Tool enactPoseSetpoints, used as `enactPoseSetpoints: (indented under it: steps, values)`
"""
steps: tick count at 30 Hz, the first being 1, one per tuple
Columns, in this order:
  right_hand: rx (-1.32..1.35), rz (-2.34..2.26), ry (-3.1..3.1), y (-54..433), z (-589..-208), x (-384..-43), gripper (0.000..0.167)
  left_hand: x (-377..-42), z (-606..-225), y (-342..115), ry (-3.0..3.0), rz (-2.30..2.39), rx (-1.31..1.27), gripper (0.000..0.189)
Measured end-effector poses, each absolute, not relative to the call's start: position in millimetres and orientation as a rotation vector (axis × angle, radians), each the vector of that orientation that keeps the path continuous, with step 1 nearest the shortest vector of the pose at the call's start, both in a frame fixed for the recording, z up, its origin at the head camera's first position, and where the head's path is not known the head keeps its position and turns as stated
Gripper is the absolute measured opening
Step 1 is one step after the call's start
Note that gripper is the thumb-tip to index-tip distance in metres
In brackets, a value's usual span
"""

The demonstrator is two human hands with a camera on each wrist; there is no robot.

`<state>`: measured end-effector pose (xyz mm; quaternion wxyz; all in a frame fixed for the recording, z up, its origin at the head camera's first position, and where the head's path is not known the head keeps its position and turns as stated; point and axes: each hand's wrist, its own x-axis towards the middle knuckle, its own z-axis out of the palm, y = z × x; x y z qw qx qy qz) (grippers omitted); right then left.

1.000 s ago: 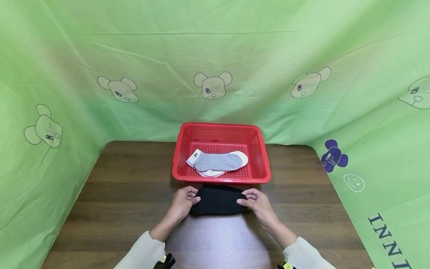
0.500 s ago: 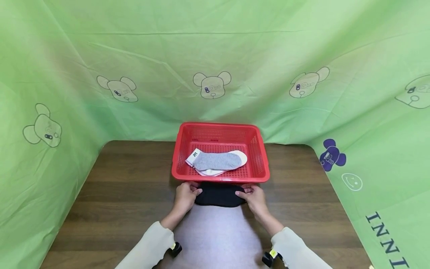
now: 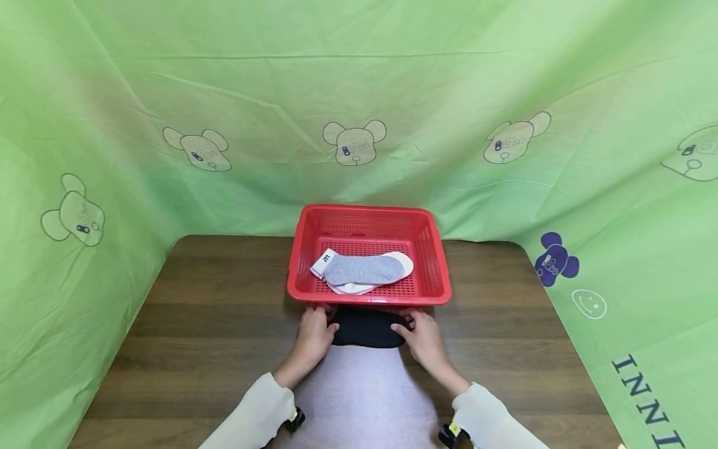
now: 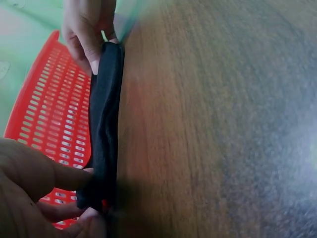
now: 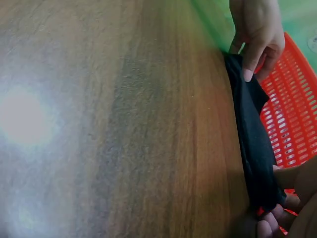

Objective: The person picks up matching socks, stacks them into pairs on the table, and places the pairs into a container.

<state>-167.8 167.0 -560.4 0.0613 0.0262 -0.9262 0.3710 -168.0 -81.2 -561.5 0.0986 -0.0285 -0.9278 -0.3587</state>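
A folded black sock [image 3: 367,327] lies flat on the table just in front of the red basket. My left hand [image 3: 316,333] holds its left end, the thumb on top and the other fingertips partly hidden beneath. At the opposite end my right hand [image 3: 424,338] pinches the fabric between thumb and fingers. Seen from the left wrist, the black sock [image 4: 105,119] lies low on the wood between both hands. The right wrist view shows the sock [image 5: 251,134] with a loose corner towards the basket.
The red perforated basket [image 3: 370,300] stands at the back middle. In it are a grey sock [image 3: 364,269] and white socks [image 3: 399,260], stacked flat. A green printed curtain [image 3: 359,81] surrounds the brown wooden table [image 3: 224,349] at the back and sides.
Both hands have moved forward with the black sock and lowered it to the table near the basket. Over the last half second they have shifted only slightly. The basket and its socks stay put.
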Motion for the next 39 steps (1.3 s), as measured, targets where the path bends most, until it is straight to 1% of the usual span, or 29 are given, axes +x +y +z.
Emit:
enactPoseSetpoints:
  steps: [3, 8, 11, 14, 16, 19, 23, 26, 32, 35, 39]
  values:
    - [0.117, 1.072, -2.824, 167, -561, -166, 0.026, -166, -562, -81, -2.751, -1.078, -0.098, 0.03]
    - [0.099, 1.092, -2.864, 168, -560, -162, 0.021, -163, -558, -83, -2.809, -1.071, -0.147, 0.034]
    - [0.103, 1.185, -2.861, 169, -554, -159, 0.016, -158, -554, -85, -2.889, -1.032, -0.18, 0.028]
    - [0.093, 1.461, -2.824, 172, -546, -155, 0.014, -153, -548, -88, -2.928, -1.078, -0.206, 0.018]
    - [0.098, 1.678, -2.785, 175, -540, -152, 0.014, -149, -542, -91, -2.919, -1.203, -0.201, 0.014]
    - [0.148, 1.913, -2.741, 180, -533, -147, 0.02, -141, -531, -97, -2.881, -1.44, -0.166, 0.012]
    - [0.253, 1.987, -2.746, 187, -518, -142, 0.027, -135, -511, -105, -2.806, -1.771, -0.108, 0.013]
    - [0.279, 1.997, -2.766, 192, -502, -143, 0.031, -134, -492, -113, -2.746, -1.975, -0.061, 0.018]
    - [0.261, 2.084, -2.686, 195, -461, -163, 0.035, -150, -453, -122, -2.631, -2.14, 0.047, 0.027]
    - [0.244, 2.074, -2.643, 191, -444, -180, 0.036, -167, -441, -121, -2.566, -2.156, 0.081, 0.028]
    - [0.135, 2.05, -2.594, 183, -431, -208, 0.038, -195, -433, -117, -2.544, -2.081, 0.105, 0.029]
